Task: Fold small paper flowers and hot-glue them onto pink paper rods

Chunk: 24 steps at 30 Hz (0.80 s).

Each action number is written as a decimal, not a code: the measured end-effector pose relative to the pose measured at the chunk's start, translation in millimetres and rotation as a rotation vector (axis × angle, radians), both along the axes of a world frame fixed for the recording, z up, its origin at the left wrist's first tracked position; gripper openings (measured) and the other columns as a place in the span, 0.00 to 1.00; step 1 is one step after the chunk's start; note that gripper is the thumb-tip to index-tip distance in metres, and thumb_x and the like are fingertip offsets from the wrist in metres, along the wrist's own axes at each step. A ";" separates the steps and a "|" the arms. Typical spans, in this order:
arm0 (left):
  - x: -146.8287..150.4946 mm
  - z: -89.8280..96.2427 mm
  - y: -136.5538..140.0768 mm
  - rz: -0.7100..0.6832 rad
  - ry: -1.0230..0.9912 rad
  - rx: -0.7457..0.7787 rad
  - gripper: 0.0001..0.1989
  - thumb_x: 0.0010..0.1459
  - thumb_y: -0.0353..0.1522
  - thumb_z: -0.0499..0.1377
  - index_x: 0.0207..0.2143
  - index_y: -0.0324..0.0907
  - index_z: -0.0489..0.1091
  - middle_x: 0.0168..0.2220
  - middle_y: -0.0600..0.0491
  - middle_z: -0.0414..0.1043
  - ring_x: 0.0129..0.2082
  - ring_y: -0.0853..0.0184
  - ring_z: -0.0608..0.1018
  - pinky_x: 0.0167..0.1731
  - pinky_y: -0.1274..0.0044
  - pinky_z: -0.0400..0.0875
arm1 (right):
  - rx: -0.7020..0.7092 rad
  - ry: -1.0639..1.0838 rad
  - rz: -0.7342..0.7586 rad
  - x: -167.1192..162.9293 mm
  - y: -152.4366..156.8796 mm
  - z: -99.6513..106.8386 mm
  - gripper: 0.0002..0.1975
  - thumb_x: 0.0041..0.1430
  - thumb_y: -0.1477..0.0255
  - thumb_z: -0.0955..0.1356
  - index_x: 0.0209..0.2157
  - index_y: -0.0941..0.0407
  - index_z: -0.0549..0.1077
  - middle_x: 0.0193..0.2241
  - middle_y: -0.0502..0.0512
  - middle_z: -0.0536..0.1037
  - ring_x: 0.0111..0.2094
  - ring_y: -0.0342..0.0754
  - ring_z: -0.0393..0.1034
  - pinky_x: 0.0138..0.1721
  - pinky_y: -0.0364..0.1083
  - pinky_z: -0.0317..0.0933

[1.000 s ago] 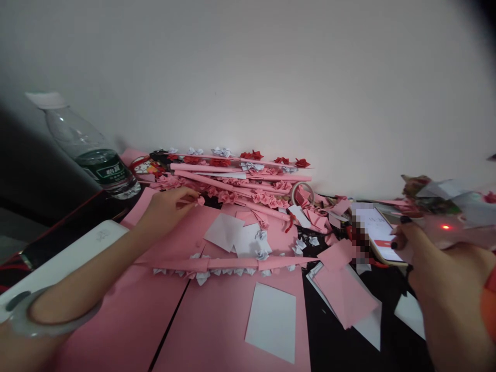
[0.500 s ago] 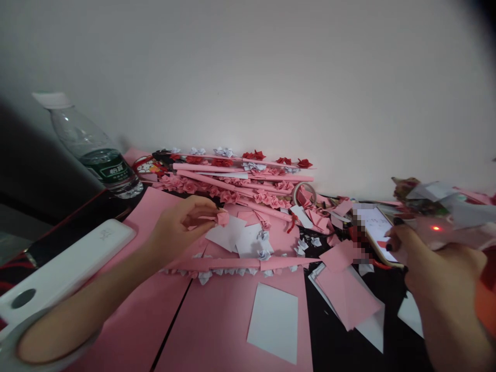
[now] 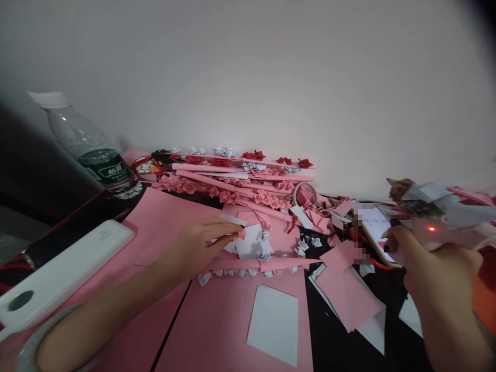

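Note:
My left hand (image 3: 205, 240) pinches a small pink folded-paper flower (image 3: 242, 234) between thumb and fingertips. It hovers over white paper sheets (image 3: 248, 238), close to small white paper flowers (image 3: 264, 254). Below it lies a rolled pink paper stick (image 3: 236, 265) edged with white flowers. At the right, my right hand (image 3: 437, 263) is closed round a pale pink tool with a lit red light, which looks like a glue gun (image 3: 445, 231); its tip cannot be made out. The thumb of that hand is beside a phone (image 3: 374, 227) with a lit screen.
Flower-covered pink paper sticks (image 3: 240, 181) are heaped along the wall. A tape roll (image 3: 304, 194) stands by them. Bottle (image 3: 103, 155) and long white device (image 3: 73, 266) are at the left. Pink squares (image 3: 346, 299) and a white sheet (image 3: 273, 323) lie in front.
My left hand has moved right with the small pink flower, nearer the white flowers and sheets. My right hand has hardly moved.

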<state>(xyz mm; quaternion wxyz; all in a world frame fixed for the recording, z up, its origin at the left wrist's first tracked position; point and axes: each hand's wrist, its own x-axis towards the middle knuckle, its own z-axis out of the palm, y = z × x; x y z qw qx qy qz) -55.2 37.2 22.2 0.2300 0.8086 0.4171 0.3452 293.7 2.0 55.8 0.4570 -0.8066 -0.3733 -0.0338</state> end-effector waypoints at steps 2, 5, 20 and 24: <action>2.2 -4.7 -0.4 -0.031 0.052 0.021 0.10 0.60 0.32 0.52 0.39 0.46 0.74 0.40 0.54 0.77 0.39 0.66 0.77 0.41 0.76 0.73 | -0.041 -0.002 0.001 -2.7 -0.2 2.9 0.08 0.40 0.69 0.69 0.19 0.57 0.67 0.17 0.48 0.64 0.20 0.44 0.61 0.18 0.42 0.54; 5.2 -12.0 -1.1 -0.036 0.108 0.060 0.11 0.61 0.31 0.52 0.40 0.45 0.73 0.43 0.53 0.76 0.43 0.66 0.76 0.46 0.75 0.71 | -0.083 -0.019 0.006 -2.6 0.0 4.6 0.07 0.41 0.70 0.69 0.18 0.57 0.67 0.17 0.49 0.66 0.23 0.45 0.64 0.21 0.42 0.56; 39.2 -0.5 3.8 -0.043 0.251 -0.096 0.22 0.60 0.34 0.49 0.58 0.46 0.58 0.61 0.52 0.58 0.58 0.63 0.63 0.52 0.71 0.65 | -0.141 -0.037 0.036 12.7 3.7 -8.0 0.09 0.43 0.66 0.69 0.20 0.58 0.70 0.19 0.52 0.70 0.25 0.49 0.68 0.24 0.44 0.58; 20.2 9.1 12.3 0.074 0.366 -0.087 0.19 0.61 0.34 0.45 0.53 0.44 0.63 0.56 0.51 0.64 0.56 0.61 0.66 0.54 0.69 0.63 | -0.124 -0.040 0.039 7.2 3.2 -4.7 0.09 0.43 0.66 0.69 0.19 0.57 0.68 0.17 0.51 0.68 0.24 0.48 0.67 0.23 0.44 0.57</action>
